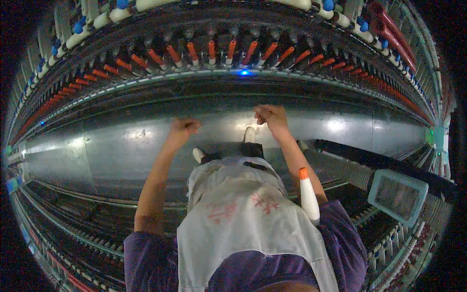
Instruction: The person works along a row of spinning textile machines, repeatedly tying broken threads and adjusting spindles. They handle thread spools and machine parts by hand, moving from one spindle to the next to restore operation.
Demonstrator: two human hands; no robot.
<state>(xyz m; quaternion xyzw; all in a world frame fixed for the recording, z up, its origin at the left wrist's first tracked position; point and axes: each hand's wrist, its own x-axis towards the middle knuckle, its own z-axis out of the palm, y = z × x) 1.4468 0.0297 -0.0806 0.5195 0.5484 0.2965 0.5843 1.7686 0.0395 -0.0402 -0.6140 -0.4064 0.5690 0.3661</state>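
Both my hands hang in front of me over the floor, apart from each other and short of a row of spindles. My left hand [184, 129] is closed, its fingers curled inward; what they may hold is too small to see. Across from it, my right hand [270, 118] pinches with thumb and forefinger, and nothing between them can be made out. A white yarn bobbin with an orange tip [308, 197] stands upright beside my right upper arm, against the apron [248, 219]. The nearest machine parts are the orange-topped spindles [211, 51].
The spinning frame [165, 69] curves across the far side, with a lit blue lamp [244, 73] on its rail. White rollers with blue ends [99, 20] run above. Behind me at right are a cart with a pale blue frame [398, 197] and a black bar [362, 153]. Another machine [92, 243] lies behind left.
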